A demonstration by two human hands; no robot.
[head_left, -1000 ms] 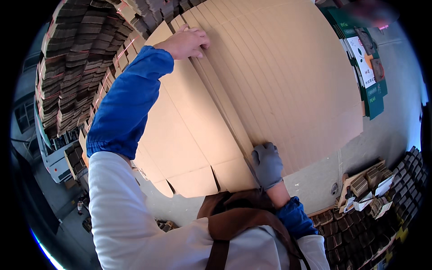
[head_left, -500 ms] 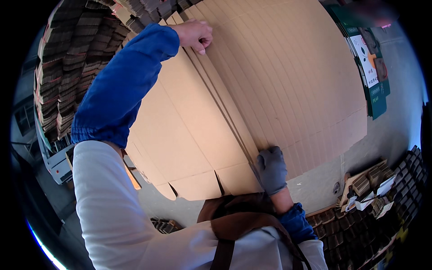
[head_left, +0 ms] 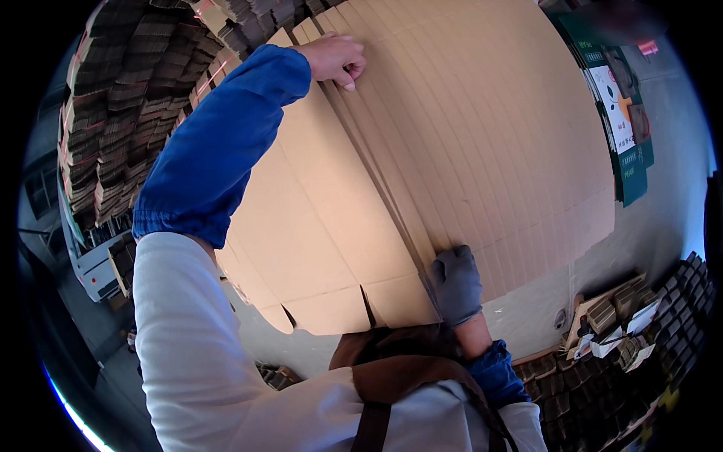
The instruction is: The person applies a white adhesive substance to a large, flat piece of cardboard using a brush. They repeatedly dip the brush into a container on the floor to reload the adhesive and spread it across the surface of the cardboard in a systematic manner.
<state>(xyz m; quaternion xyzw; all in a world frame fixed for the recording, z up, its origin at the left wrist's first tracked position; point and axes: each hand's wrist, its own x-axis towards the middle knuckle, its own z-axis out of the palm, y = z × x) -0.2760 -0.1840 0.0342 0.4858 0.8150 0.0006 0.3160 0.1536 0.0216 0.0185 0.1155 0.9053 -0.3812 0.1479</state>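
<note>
Running this one from far off, so I only get the head view. Over at my far left there are tall stacks of folded cardboard, then the blue sleeve of the left arm. Next comes a big pale cardboard panel with slots cut in its near edge, lying right in front of the body.

My left hand, bare, is at the far end of the panel's right side, where several edges bunch up. Fingers are curled together with the thumb close by, but I can't tell if they're actually pinching anything. My right hand, in a grey glove, is at the near end of those edges, fingers folded together; can't tell how hard they're clamped, since the palm's hidden.

Right of that, the fanned cardboard sheets overlap in steps, with green printed cartons beyond them.

My read: the step in hand is sorting or squaring those edges. I'd say the next move calls for both ends handled evenly, so one sheet doesn't skew or drag its neighbours.
</note>
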